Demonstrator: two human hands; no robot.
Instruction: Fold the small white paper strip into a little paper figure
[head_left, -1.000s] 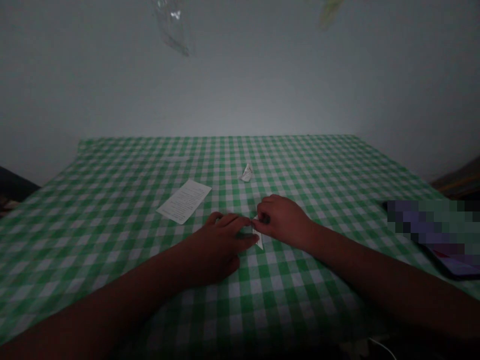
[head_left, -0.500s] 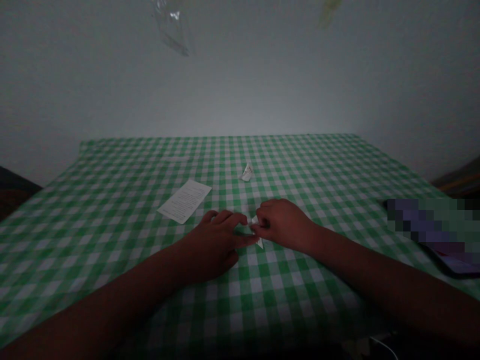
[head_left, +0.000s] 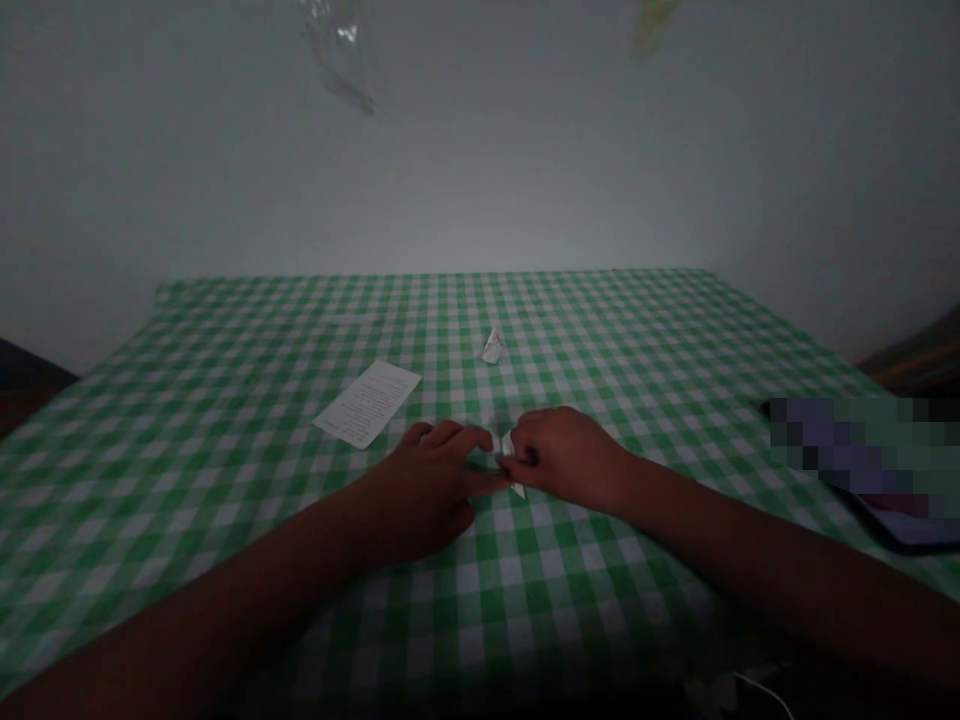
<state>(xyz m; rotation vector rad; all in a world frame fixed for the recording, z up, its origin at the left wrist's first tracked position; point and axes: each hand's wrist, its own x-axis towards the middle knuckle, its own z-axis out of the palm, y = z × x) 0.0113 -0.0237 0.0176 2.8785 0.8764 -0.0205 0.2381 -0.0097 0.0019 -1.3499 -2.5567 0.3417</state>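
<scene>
A small piece of folded white paper (head_left: 518, 491) lies on the tablecloth between my hands, mostly covered by fingers. My right hand (head_left: 568, 452) is closed in a pinch on its upper part, with thumb and bent index finger together. From the left, my left hand (head_left: 431, 485) reaches in with thumb and index finger against the paper's near and left sides, holding it against the table. Its other fingers are curled loosely on the cloth. The paper's exact shape is hidden.
A printed white sheet (head_left: 367, 404) lies left of my hands. Further back sits a small folded paper piece (head_left: 492, 347). A phone-like device (head_left: 874, 500), partly blurred out, rests at the right. Green checked tablecloth (head_left: 600, 340) runs to the wall, where a clear plastic bag (head_left: 341, 55) hangs.
My right hand has shifted down very slightly over the folded paper, and more of the paper's top edge shows. My left hand stays nearly where it was.
</scene>
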